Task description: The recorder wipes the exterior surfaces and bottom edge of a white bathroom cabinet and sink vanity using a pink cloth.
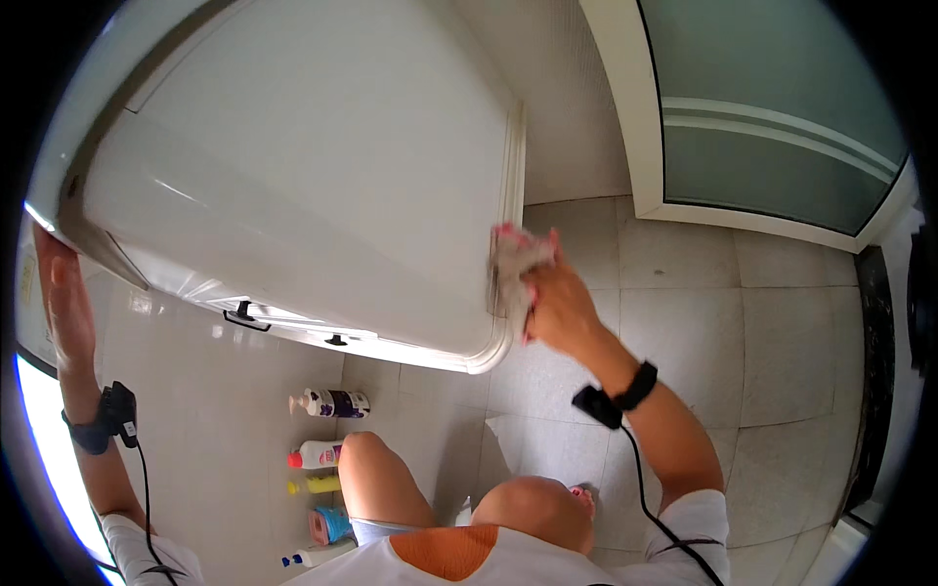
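My right hand grips a crumpled greyish cloth with pink edges. The cloth lies against the moulded edge of a white cabinet, close to its rounded corner; hand and cloth are slightly blurred. At the far left, my left hand is raised beside the pale rim at the cabinet's other end. That rim hides its fingertips, so whether it grips anything does not show. Black handles stick out from the cabinet's front face.
Along the tiled wall stand a pump bottle, a white bottle with a red cap, a yellow bottle and a blue pack. A framed glass door borders the tiled floor. Black cables hang from both wrists.
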`<state>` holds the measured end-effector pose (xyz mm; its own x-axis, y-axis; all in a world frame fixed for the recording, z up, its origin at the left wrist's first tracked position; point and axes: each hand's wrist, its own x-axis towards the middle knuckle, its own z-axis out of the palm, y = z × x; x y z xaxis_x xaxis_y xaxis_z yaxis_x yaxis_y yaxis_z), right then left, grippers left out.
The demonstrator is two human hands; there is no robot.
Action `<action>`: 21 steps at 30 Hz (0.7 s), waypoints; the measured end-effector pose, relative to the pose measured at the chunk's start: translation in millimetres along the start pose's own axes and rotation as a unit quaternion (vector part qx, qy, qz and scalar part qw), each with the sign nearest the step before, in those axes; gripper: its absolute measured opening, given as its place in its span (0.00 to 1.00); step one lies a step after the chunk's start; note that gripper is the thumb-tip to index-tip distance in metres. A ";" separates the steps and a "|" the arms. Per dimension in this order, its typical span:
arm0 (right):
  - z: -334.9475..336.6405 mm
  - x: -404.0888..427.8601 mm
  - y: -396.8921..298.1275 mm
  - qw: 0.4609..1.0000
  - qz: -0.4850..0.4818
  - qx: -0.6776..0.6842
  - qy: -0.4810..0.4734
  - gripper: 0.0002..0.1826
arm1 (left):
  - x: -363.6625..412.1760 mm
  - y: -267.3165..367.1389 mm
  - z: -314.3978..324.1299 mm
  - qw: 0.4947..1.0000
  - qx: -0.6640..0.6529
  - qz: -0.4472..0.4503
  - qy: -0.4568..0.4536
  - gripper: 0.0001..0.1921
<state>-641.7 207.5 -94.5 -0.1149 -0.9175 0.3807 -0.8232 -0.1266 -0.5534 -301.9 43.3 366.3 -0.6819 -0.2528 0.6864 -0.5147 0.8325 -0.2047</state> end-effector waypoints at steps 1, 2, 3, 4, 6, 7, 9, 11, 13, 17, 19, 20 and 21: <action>8.7 17.3 13.0 0.994 -0.013 0.035 0.106 0.18 | -0.1 -3.7 -8.5 1.000 0.005 -0.002 0.001 0.47; 16.7 32.6 29.3 0.975 -0.021 0.066 0.210 0.14 | -0.9 -7.9 -10.0 1.000 0.006 -0.004 0.000 0.47; 14.7 53.8 38.9 0.959 -0.054 0.050 0.275 0.12 | -3.9 -13.2 -15.2 1.000 0.012 -0.009 -0.001 0.47; 9.2 73.8 49.2 0.936 -0.086 0.032 0.340 0.09 | -4.8 -20.1 -22.4 1.000 0.017 -0.013 -0.001 0.47; 12.3 98.9 86.2 0.967 -0.037 -0.148 0.202 0.07 | -10.0 -32.0 -31.9 1.000 0.020 -0.021 -0.002 0.47; 8.9 113.0 97.6 0.968 -0.038 -0.144 0.203 0.07 | -12.2 -37.8 -40.0 0.999 0.025 -0.026 -0.003 0.46; 1.7 135.2 118.2 0.969 -0.036 -0.233 0.078 0.07 | -15.1 -46.2 -54.1 0.999 0.035 -0.034 -0.006 0.46; 3.2 148.7 134.6 0.957 -0.068 -0.264 0.101 0.05 | -17.4 -51.1 -65.2 0.998 0.039 -0.042 -0.008 0.46; 6.7 157.9 152.0 0.942 -0.100 -0.296 0.121 0.03 | -16.7 -54.6 -69.7 0.998 0.039 -0.047 -0.007 0.46; 10.2 164.0 138.1 0.969 -0.067 -0.190 0.140 0.07 | -13.4 -54.5 -69.9 0.998 0.037 -0.052 -0.014 0.45; 21.1 151.9 127.4 0.975 -0.034 -0.184 0.118 0.09 | -12.0 -50.7 -63.8 0.998 0.034 -0.050 -0.016 0.45; 36.2 136.9 138.7 0.967 -0.054 -0.100 0.227 0.12 | -10.3 -48.9 -49.6 0.999 0.016 -0.047 -0.014 0.44; 48.9 125.4 138.7 0.939 -0.081 -0.005 0.333 0.16 | -7.8 -44.4 -42.9 0.999 0.010 -0.043 -0.013 0.44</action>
<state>-743.2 56.5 -159.7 -0.3085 -0.4461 0.8401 -0.8643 -0.2374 -0.4435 -251.4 29.5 399.9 -0.6471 -0.3361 0.6843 -0.5830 0.7966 -0.1601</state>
